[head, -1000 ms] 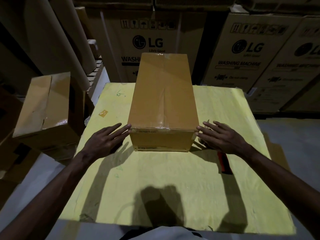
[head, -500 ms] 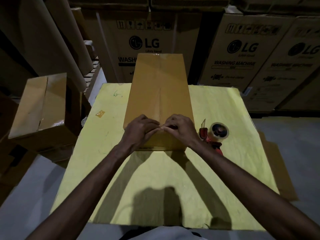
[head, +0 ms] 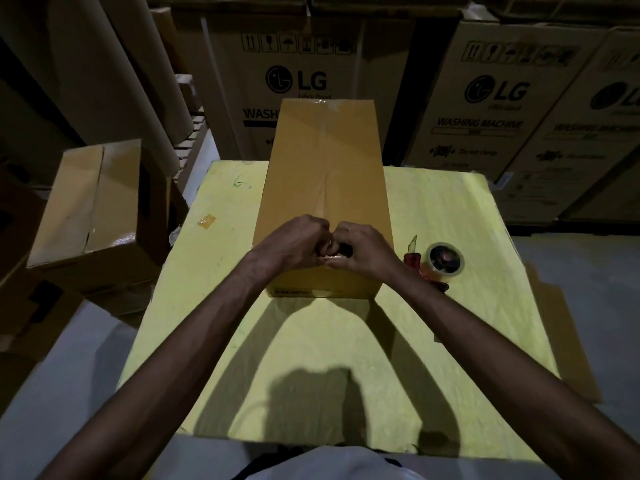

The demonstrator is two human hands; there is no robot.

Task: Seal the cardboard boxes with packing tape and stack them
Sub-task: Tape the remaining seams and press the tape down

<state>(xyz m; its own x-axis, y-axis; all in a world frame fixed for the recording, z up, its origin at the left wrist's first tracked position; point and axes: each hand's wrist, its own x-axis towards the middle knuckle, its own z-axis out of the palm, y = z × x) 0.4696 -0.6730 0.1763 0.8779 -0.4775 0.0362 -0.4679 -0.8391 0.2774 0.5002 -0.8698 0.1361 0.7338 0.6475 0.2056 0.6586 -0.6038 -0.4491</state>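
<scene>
Head view: left hand (head: 294,242), right hand (head: 367,251) curled (grip unclear), pressing clear packing tape (head: 334,259) onto long brown cardboard box (head: 325,168) near edge; next likely stacking

1. Left hand (head: 294,242) and right hand (head: 367,251) lifted off the table (head: 311,358), moved from either side of the box (head: 325,161) onto its near top edge.
2. Fingers, spread flat before, now curled and meeting at the centre seam.
3. Tape dispenser (head: 445,263) uncovered, now visible just right of the box.
</scene>
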